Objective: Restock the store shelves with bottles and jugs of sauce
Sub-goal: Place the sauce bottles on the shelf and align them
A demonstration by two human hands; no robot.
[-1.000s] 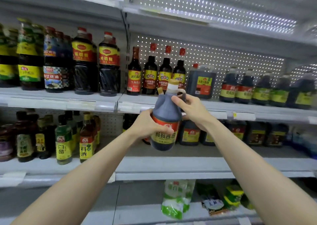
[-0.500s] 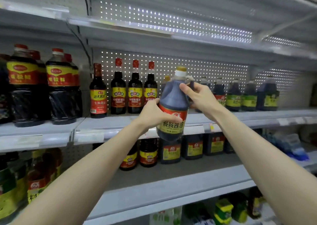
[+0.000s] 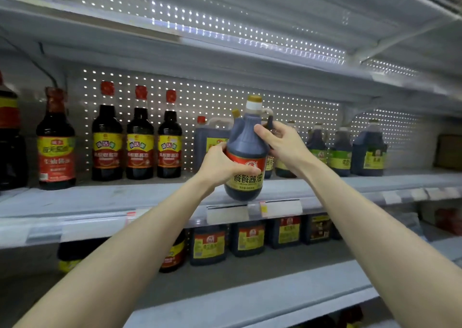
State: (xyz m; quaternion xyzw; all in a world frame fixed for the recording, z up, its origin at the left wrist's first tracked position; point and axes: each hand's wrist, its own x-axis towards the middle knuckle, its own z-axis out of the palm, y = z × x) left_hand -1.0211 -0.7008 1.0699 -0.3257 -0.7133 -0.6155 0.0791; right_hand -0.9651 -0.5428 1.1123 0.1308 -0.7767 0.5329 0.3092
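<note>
We hold the dark plastic sauce jug (image 3: 246, 152) upright at the front edge of the grey metal shelf (image 3: 125, 197), left hand (image 3: 220, 165) wrapped round its labelled belly, right hand (image 3: 282, 142) curled at its handle. Its place likely lies straight back.

Dim; backlit pegboard (image 3: 225, 95) glare; edges blurred, perhaps motion.

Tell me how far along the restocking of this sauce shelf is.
Done: red-capped bottles and green-labelled jugs already stand on the middle shelf. In hand: the left hand and right hand both grip a soy sauce jug at that shelf's front edge; whether it touches down is unclear. Left: set it down there and let go.
</note>
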